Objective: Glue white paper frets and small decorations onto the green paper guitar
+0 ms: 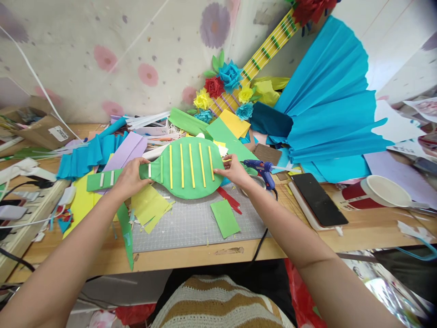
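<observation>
A green paper lute [175, 171], with several yellow strips across its round body and short white strips on its neck, is held above the grey cutting mat [191, 228]. My left hand [131, 177] closes around the neck and covers part of it. At the body's far end, my right hand [235, 169] pinches the edge between thumb and fingers. Just right of that hand lies a blue glue gun [261, 171]. Yellow paper sheets [150, 205] and a green paper rectangle [225, 218] rest on the mat.
Behind stands a decorated yellow paper guitar [269, 45] beside large pleated blue paper [331, 100]. To the right are a phone [319, 198] and a paper cup [378, 191]. Power strips [25, 218] and a cardboard box [41, 127] occupy the left. Paper scraps clutter the table.
</observation>
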### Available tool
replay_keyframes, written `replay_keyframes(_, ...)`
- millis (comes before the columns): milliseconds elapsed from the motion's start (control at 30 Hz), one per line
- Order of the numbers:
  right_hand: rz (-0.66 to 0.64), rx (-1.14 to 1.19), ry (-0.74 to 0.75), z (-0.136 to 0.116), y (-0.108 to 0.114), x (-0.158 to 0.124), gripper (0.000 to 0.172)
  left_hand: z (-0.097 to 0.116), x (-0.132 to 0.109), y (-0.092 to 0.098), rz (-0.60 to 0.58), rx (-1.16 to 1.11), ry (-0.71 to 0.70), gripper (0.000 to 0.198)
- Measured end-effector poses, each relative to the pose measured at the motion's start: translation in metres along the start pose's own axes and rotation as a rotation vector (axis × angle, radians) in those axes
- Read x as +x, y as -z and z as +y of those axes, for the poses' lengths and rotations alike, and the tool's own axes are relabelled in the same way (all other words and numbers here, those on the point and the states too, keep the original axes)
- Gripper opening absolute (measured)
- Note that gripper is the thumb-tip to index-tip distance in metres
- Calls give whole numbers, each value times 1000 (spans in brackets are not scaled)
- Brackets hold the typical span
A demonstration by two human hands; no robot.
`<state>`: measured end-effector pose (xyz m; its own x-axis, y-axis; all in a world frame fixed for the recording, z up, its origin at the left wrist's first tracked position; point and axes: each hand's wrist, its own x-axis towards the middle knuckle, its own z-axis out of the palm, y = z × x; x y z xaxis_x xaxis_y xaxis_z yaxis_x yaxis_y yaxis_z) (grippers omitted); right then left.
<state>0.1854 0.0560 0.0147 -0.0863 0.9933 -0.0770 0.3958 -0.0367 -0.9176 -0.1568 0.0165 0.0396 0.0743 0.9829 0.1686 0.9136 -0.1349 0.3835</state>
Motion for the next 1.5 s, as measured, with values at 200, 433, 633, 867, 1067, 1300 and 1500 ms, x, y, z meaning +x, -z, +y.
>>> replay_keyframes(200,-47,-36,-44,-7,2,-4,56,-1,0,1,-18,26,6,55)
replay_keyframes(433,-74,8,-43,-7,1,-4,61,1,0,2,-10,34,14,55)
replay_keyframes(633,-64,0,-41,-4,1,-1,60,-1,1,1,-10,42,-4,55)
replay_keyframes(867,-60,28,-14,-2,-1,-2,57,2,1,3,-15,39,11,54)
replay_keyframes(1067,-43,5,-5,0,-1,-1,57,0,1,2,-7,37,-6,55)
replay_keyframes(1300,-50,-12,-12,0,-1,-2,58,1,1,2,-9,39,-1,54)
replay_keyframes(1500,-33,-28,-9,1,-1,-2,61,2,2,3,-13,39,7,54)
